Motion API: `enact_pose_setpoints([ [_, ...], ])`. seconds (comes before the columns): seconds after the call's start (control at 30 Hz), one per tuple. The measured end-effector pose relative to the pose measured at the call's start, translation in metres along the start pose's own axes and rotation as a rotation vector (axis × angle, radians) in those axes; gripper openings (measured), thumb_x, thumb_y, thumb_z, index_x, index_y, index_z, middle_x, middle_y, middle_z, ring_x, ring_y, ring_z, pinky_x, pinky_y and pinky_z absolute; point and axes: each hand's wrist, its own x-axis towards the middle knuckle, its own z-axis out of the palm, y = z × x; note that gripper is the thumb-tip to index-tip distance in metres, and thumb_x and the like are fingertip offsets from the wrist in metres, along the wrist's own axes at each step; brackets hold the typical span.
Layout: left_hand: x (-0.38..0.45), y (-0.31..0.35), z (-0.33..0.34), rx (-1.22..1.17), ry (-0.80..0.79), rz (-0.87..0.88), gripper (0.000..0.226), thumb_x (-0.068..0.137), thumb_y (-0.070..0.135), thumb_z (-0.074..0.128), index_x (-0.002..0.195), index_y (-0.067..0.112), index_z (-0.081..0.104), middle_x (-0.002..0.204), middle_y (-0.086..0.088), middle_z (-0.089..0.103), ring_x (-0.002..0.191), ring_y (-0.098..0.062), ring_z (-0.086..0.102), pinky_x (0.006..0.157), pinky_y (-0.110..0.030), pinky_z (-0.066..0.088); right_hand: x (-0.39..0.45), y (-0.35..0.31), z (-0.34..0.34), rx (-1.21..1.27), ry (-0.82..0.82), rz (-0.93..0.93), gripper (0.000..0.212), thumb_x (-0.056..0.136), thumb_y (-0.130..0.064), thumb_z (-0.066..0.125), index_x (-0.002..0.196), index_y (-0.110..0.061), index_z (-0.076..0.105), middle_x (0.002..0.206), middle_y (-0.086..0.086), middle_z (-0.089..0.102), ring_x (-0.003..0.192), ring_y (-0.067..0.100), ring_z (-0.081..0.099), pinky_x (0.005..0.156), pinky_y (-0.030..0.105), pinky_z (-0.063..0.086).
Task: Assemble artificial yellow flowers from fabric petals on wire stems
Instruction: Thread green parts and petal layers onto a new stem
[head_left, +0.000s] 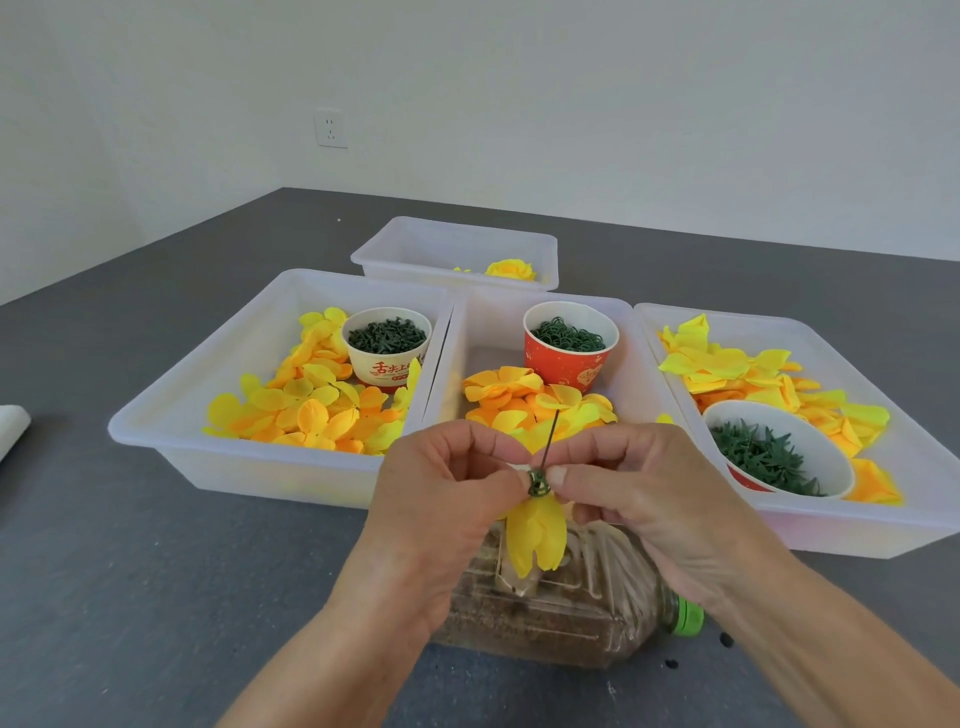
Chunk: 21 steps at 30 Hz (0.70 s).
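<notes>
At the centre of a dark grey table (156, 571), two bare hands pinch a half-made yellow flower on a wire stem.

Both the left hand (441, 499) and the right hand (639, 488) have fingers curled, thumbs and forefingers meeting around a small green calyx (536, 483). A thin wire stem (550, 436) points up from it, and the yellow flower (532, 540) hangs head down below, its petals closed. Just under the hands lies a clear plastic bottle (571, 613) on its side, green cap to the right. Beyond them sit three white trays side by side, the left tray (171, 415), middle tray (483, 322) and right tray (883, 519), each holding loose yellow petals and a paper cup of green parts. Farther back, a fourth tray (415, 244) holds a finished yellow flower.
</notes>
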Motion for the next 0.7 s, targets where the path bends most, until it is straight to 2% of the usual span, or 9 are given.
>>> enact_pose_setpoints([
  [0.07,-0.0003,-0.0016,-0.0015,-0.011,0.022,-0.021,0.022,0.071,-0.011,0.068,0.067,0.010,0.067,0.055,-0.004,0.059,0.047,-0.006,0.051,0.046,-0.013,0.041,-0.0028,-0.0003,-0.0004,0.004,-0.020,-0.070,0.021,0.072,0.004,0.071,0.063,-0.014,0.074,0.060,0.000,0.068,0.052,0.003,0.058,0.052,0.014,0.046],
  [0.13,-0.0003,-0.0019,-0.0016,-0.021,0.030,-0.035,0.021,0.071,-0.012,0.068,0.069,0.010,0.066,0.054,-0.004,0.058,0.046,-0.006,0.050,0.046,-0.013,0.041,-0.0056,-0.0004,0.0005,0.018,-0.056,-0.114,0.007,0.061,-0.009,0.077,0.065,-0.014,0.075,0.066,0.004,0.071,0.059,0.007,0.063,0.058,0.016,0.050],
  [0.2,-0.0004,-0.0015,-0.0005,-0.011,0.034,-0.031,0.023,0.072,-0.013,0.066,0.068,0.010,0.065,0.053,-0.003,0.056,0.046,-0.005,0.049,0.045,-0.013,0.041,-0.0067,0.0015,0.0013,-0.023,-0.031,-0.152,0.011,0.055,-0.017,0.077,0.066,-0.015,0.075,0.070,0.006,0.072,0.064,0.012,0.064,0.062,0.021,0.054],
  [0.3,0.0010,-0.0011,0.0023,0.021,0.042,-0.012,0.028,0.072,-0.016,0.062,0.065,0.011,0.064,0.052,-0.003,0.053,0.044,-0.005,0.044,0.043,-0.012,0.038,-0.0065,0.0041,0.0007,-0.257,0.059,-0.263,0.014,0.067,-0.009,0.080,0.066,-0.022,0.075,0.071,0.004,0.072,0.067,0.019,0.065,0.068,0.037,0.056],
  [0.37,0.0019,-0.0009,0.0037,0.039,0.045,-0.007,0.029,0.072,-0.016,0.061,0.063,0.012,0.063,0.053,-0.003,0.051,0.046,-0.006,0.043,0.043,-0.013,0.036,-0.0075,0.0036,0.0012,-0.324,0.057,-0.292,0.017,0.071,-0.008,0.078,0.068,-0.024,0.074,0.072,0.001,0.071,0.069,0.019,0.066,0.071,0.041,0.056],
  [0.47,0.0018,-0.0019,0.0047,0.060,0.046,-0.002,0.031,0.071,-0.015,0.061,0.060,0.014,0.063,0.055,-0.005,0.051,0.050,-0.009,0.044,0.045,-0.016,0.036,-0.0075,0.0037,0.0004,-0.343,0.035,-0.276,0.019,0.073,-0.009,0.077,0.068,-0.027,0.073,0.072,-0.003,0.072,0.069,0.012,0.066,0.071,0.036,0.057],
  [0.53,0.0013,-0.0021,0.0046,0.071,0.048,-0.004,0.033,0.070,-0.014,0.062,0.057,0.016,0.063,0.056,-0.006,0.052,0.052,-0.010,0.044,0.045,-0.016,0.037,-0.0072,0.0033,0.0004,-0.362,0.026,-0.270,0.020,0.073,-0.010,0.077,0.067,-0.029,0.072,0.072,-0.006,0.072,0.068,0.008,0.066,0.068,0.028,0.056],
  [0.63,0.0016,-0.0011,0.0042,0.092,0.043,-0.007,0.034,0.070,-0.015,0.061,0.056,0.016,0.063,0.050,-0.001,0.049,0.046,-0.006,0.042,0.042,-0.014,0.034,-0.0077,0.0018,0.0023,-0.391,0.035,-0.283,0.023,0.073,-0.009,0.077,0.066,-0.029,0.071,0.069,-0.008,0.071,0.063,0.002,0.062,0.062,0.018,0.050],
  [0.7,0.0009,-0.0001,0.0042,0.094,0.035,-0.004,0.034,0.070,-0.016,0.060,0.058,0.015,0.062,0.048,0.002,0.048,0.043,-0.004,0.040,0.041,-0.012,0.034,-0.0087,0.0014,0.0042,-0.368,0.042,-0.263,0.026,0.073,-0.006,0.076,0.063,-0.029,0.071,0.067,-0.008,0.070,0.061,0.001,0.061,0.062,0.018,0.051],
])
